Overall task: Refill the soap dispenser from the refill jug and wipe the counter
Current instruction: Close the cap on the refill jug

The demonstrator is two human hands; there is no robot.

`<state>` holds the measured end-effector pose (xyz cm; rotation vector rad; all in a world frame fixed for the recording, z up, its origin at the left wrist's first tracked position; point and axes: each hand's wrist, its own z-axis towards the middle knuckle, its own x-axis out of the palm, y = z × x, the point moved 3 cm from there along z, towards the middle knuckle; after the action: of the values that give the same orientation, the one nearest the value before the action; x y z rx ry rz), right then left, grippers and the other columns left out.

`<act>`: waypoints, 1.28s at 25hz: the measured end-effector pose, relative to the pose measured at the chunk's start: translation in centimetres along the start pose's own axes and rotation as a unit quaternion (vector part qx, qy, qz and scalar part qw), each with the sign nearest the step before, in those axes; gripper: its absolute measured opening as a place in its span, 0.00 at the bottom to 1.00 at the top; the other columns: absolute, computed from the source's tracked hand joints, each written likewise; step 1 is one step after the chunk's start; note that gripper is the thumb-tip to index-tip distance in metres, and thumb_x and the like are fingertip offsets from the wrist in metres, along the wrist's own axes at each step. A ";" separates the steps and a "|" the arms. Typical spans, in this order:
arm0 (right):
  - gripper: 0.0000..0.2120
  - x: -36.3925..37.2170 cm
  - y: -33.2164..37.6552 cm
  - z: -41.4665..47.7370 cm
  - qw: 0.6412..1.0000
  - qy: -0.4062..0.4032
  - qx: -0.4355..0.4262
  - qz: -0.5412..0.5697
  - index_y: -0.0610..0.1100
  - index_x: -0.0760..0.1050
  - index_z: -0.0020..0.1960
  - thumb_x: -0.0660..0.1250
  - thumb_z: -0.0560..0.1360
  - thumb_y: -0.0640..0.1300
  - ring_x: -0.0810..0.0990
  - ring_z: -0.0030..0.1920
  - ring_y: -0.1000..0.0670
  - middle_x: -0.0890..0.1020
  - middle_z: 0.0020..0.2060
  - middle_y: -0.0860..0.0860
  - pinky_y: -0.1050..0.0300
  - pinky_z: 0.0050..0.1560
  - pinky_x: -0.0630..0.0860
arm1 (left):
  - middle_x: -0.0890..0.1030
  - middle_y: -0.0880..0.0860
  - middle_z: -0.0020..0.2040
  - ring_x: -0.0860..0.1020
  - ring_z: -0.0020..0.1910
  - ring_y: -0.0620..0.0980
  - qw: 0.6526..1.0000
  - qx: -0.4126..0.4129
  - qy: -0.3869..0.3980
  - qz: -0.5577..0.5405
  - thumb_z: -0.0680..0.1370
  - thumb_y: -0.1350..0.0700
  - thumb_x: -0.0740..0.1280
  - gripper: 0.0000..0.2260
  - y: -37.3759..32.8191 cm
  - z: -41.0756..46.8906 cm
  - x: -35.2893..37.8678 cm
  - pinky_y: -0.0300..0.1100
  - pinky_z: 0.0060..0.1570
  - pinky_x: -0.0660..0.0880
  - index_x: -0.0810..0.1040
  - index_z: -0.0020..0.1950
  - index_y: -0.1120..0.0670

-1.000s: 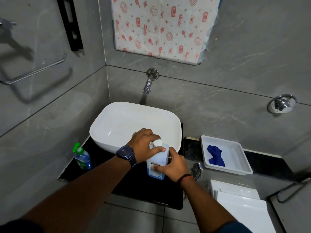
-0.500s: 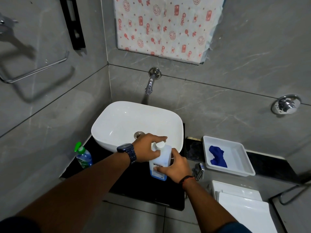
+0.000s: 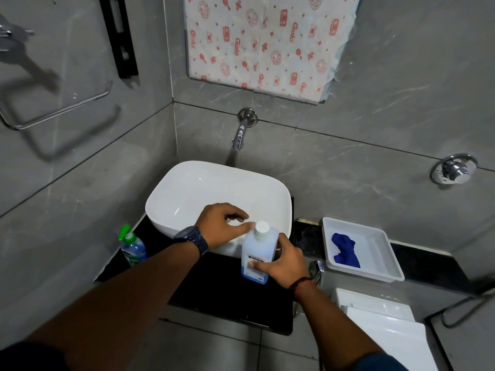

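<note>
step: uncapping refill jug (image 3: 254, 254) | right hand (image 3: 284, 261) wraps its body | left hand (image 3: 221, 224) fingers loose beside white cap (image 3: 261, 228) | next: twist cap off, pour into far-left soap dispenser (image 3: 132, 247)

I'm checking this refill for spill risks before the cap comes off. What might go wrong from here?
1. The refill jug stands on the black counter near its front edge; only the right hand steadies it while the left hand works at the white cap, so it might tip.
2. The soap dispenser sits far left, beyond the basin; soap might drip on the way.
3. The blue cloth lies in the white tray, away from both hands.
</note>
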<state>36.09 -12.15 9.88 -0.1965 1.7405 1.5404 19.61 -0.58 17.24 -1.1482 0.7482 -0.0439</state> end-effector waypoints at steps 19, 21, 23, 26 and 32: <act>0.38 0.1 0.2 -0.3 0.999 0.051 -0.015 0.006 0.55 0.72 0.58 0.80 0.52 0.63 0.80 0.46 0.57 0.81 0.48 0.57 0.59 0.46 0.81 | 0.81 0.50 0.53 0.71 0.55 0.49 0.959 0.130 0.205 0.145 0.69 0.54 0.74 0.16 -1.5 1.1 2.1 0.52 0.58 0.69 0.80 0.56 0.48; 0.38 0.2 0.0 -0.4 0.998 0.054 -0.013 0.012 0.55 0.72 0.58 0.80 0.52 0.63 0.81 0.46 0.57 0.82 0.48 0.57 0.59 0.47 0.80 | 0.81 0.50 0.55 0.71 0.57 0.49 0.958 0.134 0.212 0.137 0.68 0.53 0.75 0.18 -1.5 1.2 2.2 0.52 0.59 0.68 0.80 0.57 0.48; 0.38 0.0 0.0 -0.4 0.998 0.052 -0.012 0.030 0.55 0.73 0.59 0.81 0.52 0.62 0.80 0.48 0.57 0.82 0.49 0.57 0.59 0.48 0.80 | 0.78 0.49 0.60 0.70 0.61 0.47 0.968 0.111 0.192 0.117 0.61 0.48 0.79 0.30 -0.8 1.2 2.0 0.49 0.63 0.67 0.76 0.62 0.46; 0.38 -1.3 0.4 0.2 0.996 0.046 -0.005 0.072 0.56 0.73 0.60 0.83 0.53 0.58 0.80 0.51 0.57 0.81 0.52 0.58 0.60 0.51 0.78 | 0.64 0.46 0.71 0.62 0.69 0.45 0.977 0.047 0.185 0.097 0.50 0.41 0.81 0.56 1.6 0.7 1.8 0.45 0.68 0.62 0.57 0.74 0.43; 0.36 -3.7 1.2 2.1 0.982 0.059 0.014 0.177 0.51 0.76 0.60 0.84 0.55 0.44 0.81 0.54 0.49 0.83 0.54 0.50 0.51 0.54 0.79 | 0.76 0.44 0.60 0.73 0.61 0.46 0.974 -0.008 0.226 0.003 0.54 0.50 0.83 0.43 3.5 0.8 5.2 0.38 0.55 0.70 0.69 0.66 0.47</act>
<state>38.81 -11.38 13.29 0.0406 1.9686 1.7837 22.90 -0.47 11.80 -1.1637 1.1557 -0.3031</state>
